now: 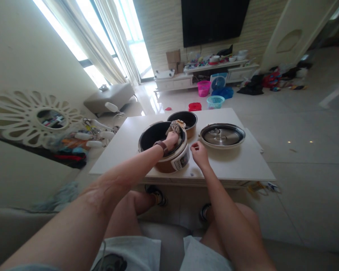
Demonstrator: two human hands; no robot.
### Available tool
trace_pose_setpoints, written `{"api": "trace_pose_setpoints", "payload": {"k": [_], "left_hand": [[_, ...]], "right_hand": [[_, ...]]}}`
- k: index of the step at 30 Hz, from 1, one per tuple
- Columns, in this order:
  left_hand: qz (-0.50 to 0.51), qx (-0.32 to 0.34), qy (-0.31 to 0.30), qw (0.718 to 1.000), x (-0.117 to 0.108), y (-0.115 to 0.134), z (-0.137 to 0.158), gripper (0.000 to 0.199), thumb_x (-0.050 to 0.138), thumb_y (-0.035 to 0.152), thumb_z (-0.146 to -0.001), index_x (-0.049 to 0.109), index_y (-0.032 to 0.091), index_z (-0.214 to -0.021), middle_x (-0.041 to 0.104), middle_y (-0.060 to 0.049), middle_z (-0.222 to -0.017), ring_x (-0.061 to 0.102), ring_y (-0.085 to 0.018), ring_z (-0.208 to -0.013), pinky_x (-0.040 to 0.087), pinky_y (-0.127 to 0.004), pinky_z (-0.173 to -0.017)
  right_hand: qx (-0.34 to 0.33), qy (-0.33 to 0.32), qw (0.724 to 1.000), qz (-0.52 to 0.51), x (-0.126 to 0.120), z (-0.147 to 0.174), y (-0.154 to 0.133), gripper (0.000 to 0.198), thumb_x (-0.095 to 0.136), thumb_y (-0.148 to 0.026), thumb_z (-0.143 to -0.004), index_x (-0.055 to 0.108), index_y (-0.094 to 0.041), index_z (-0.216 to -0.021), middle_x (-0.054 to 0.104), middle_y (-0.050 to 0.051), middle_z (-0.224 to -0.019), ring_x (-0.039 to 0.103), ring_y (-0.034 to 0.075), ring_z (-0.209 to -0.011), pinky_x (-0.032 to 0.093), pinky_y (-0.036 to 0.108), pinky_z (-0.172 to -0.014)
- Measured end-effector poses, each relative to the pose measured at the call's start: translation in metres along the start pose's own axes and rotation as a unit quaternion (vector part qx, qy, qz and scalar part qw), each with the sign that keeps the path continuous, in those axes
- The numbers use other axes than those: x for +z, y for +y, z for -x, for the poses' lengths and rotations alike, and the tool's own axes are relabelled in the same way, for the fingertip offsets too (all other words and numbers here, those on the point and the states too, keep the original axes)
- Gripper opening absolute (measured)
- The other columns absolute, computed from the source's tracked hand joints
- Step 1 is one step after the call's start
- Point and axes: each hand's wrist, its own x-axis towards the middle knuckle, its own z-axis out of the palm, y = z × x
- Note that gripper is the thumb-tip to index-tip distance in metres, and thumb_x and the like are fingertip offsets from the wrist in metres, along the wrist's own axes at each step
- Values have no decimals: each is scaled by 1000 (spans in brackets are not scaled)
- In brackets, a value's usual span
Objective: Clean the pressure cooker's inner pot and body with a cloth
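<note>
A round electric cooker (165, 165) with a dark inside, brown body and white rim stands on the white table. My left hand (173, 140) reaches over its right side, closed on a patterned grey-brown cloth (173, 127) at the inner rim. Just right of the cooker, my right hand (200, 153) hovers with its fingers curled together; nothing shows in them. Behind the cooker sits a dark-lined inner pot (191, 130) with a golden-brown outside. To the right lies a round cooker lid (222, 136), its metal underside up.
The white table (115, 150) stands before my knees. Beyond it on the floor are a teal basket (215, 101), a red container (194, 107) and a pink bucket (203, 88). A cluttered TV cabinet (175, 82) lines the far wall. A mirror with a petal-like frame (14, 120) is at left.
</note>
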Motion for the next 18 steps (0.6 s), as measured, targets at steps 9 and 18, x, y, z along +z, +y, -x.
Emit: {"api": "trace_pose_setpoints", "payload": {"k": [9,18], "left_hand": [[-335,33,-213,917,-86,-2,32,17,69,1,-74,70,15,-64,73,-8,-69,66,-21,-73,52,-28,-75],[-665,229,-100,704,-128,55,38,40,59,17,-89,82,25,-121,80,-15,-119,75,-30,-108,53,-35,-91]], "right_hand": [[-18,-10,1000,-2,4,-4,-4,11,56,-32,-80,54,-25,-72,67,3,-79,62,21,-74,46,34,-75],[-24,-21,999,18,5,0,3,12,56,-33,-80,55,-25,-71,67,3,-78,63,21,-74,47,35,-76]]}}
